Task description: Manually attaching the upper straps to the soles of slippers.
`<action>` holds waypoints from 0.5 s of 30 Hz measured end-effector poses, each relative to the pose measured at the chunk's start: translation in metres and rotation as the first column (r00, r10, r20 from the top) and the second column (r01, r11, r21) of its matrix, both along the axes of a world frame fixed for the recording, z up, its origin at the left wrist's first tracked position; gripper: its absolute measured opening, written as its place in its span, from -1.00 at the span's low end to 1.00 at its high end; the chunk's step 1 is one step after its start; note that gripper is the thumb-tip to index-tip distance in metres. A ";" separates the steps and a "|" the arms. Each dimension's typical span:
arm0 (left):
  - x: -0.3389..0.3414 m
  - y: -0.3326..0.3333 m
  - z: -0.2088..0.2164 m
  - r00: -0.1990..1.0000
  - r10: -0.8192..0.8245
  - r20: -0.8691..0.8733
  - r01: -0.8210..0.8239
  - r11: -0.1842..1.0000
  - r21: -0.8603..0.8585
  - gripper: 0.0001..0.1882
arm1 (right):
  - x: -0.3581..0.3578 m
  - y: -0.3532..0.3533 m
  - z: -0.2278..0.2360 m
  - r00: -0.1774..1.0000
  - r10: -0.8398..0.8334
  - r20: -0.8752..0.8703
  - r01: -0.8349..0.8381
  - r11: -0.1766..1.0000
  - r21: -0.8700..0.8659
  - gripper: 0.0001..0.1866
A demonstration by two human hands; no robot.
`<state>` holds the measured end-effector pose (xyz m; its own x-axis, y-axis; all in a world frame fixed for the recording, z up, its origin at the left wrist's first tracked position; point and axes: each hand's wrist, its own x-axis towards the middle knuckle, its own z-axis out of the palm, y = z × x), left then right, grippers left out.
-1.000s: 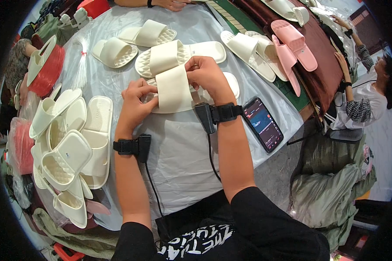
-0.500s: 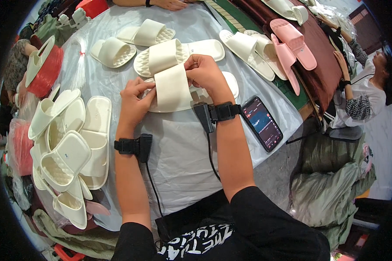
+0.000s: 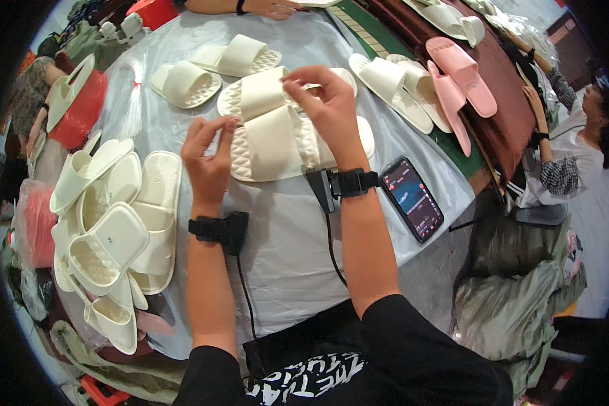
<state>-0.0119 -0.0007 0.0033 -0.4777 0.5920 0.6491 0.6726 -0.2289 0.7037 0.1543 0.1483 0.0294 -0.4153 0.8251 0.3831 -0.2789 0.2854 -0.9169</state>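
A cream slipper (image 3: 267,152) lies sideways on the covered table in front of me. Its mate (image 3: 256,95) lies against its far side. My left hand (image 3: 206,159) is at the near slipper's left end, thumb and fingertips pinched together. Above the two straps my right hand (image 3: 328,111) is raised, its thumb and forefinger closed in a pinch. Whatever the fingertips hold is too fine to make out. A bundle of thin clear strands (image 3: 135,101), bound with a red tie, lies at the far left.
Cream slippers (image 3: 111,237) are heaped at the left, beside a red spool (image 3: 81,108). Another cream pair (image 3: 186,84) lies farther back. A phone (image 3: 411,199) rests at the right edge. Pink slippers (image 3: 463,78) sit on a neighbouring surface, where a person (image 3: 568,142) is seated.
My right hand has lifted off the near slipper's strap, up and away. My left hand has drawn back from the strap to the slipper's left end. The near slipper now lies flatter.
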 end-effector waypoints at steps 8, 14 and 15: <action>0.003 0.005 -0.005 0.979 -0.094 0.179 0.100 0.995 -0.023 -0.90 | -0.028 -0.031 -0.002 0.973 0.075 0.218 -0.145 0.935 0.323 -0.85; 0.012 0.008 -0.007 0.890 -0.212 0.404 0.225 0.974 0.015 -0.74 | -0.024 -0.032 -0.006 0.959 0.152 0.240 -0.184 0.976 0.120 -0.86; 0.014 0.005 -0.001 0.835 -0.224 0.503 0.252 0.968 0.011 -0.66 | -0.026 -0.032 -0.006 0.959 0.156 0.238 -0.180 0.980 0.080 -0.88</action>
